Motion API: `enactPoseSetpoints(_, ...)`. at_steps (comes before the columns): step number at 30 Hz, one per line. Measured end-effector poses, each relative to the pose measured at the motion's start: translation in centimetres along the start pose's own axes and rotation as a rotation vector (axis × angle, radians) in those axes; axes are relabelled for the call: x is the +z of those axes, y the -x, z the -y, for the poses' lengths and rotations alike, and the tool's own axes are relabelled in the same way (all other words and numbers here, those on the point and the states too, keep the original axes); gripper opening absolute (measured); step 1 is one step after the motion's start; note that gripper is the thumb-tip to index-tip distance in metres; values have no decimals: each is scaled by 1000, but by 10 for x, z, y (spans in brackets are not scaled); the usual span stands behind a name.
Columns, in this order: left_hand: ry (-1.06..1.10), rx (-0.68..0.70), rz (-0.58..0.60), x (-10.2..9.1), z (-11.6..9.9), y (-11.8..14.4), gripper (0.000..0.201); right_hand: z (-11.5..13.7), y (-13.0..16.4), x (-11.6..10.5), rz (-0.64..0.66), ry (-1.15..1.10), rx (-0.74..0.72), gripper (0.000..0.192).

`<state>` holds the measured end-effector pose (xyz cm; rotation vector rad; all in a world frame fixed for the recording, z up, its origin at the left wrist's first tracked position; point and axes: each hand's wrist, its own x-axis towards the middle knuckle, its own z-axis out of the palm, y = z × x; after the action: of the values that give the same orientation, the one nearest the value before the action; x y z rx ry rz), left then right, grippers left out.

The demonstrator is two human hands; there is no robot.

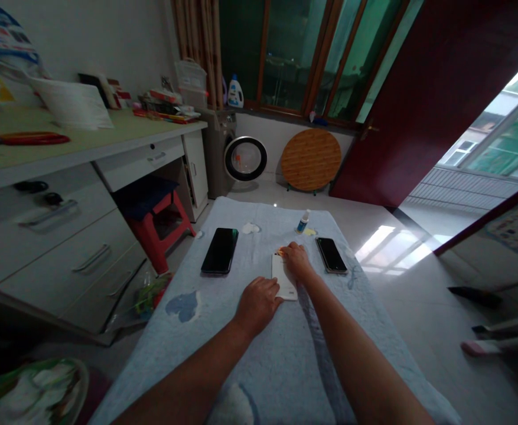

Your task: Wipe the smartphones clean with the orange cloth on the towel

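A white phone [282, 276] lies flat on the light blue towel [285, 354] that covers the table. My left hand [259, 302] rests on its near left corner, fingers curled against it. My right hand [297, 261] presses on its far right side, with a small orange thing at the fingertips. A black phone [220, 250] lies to the left and another black phone [331, 255] to the right, both apart from my hands.
A small bottle with a blue cap [303, 221] stands at the towel's far edge, beside a white wad [250, 228]. A red stool [161, 221] sits under the desk [85, 147] at left. A washing machine [241, 156] and round wooden board [310, 159] stand behind.
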<state>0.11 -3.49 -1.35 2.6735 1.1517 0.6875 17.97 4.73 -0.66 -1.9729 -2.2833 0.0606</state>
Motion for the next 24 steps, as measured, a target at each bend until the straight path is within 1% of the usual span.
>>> enactPoseSetpoints(5, 11, 5, -7, 1, 1, 1, 17, -11, 14, -2, -13, -7, 107, 31)
enactPoseSetpoints(10, 13, 15, -9, 3, 2, 1, 16, -4, 36, 1, -87, -72, 214, 27)
enactPoseSetpoints(15, 13, 12, -22, 6, 2, 1, 15, 15, 81, 2, -123, -150, 194, 21)
enactPoseSetpoints(20, 12, 7, -23, 4, 1, 1, 16, 33, 132, 4, -181, -246, 200, 23)
enactPoseSetpoints(22, 15, 6, -18, 2, 0, 2, 17, 37, 145, 6, -196, -256, 204, 24)
enactPoseSetpoints(24, 23, 5, -12, 2, 1, 2, 18, 39, 151, 8, -208, -257, 200, 24)
